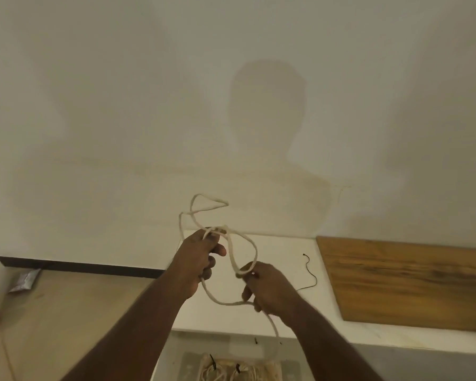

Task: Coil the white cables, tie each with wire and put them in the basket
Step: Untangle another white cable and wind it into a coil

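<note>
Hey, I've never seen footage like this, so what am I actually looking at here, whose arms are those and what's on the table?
There is no machine here. One camera sits on a person's head and looks forward and down, so the two arms are the wearer's own. The left hand grips loops of a white cable; the right hand holds the same cable lower down, mid-coiling. Below them is a white table against a wall. On it lie a thin black wire and a wooden board. At the bottom edge, a basket holds coiled cables tied with black wire. The shadow on the wall is the wearer's.
</note>
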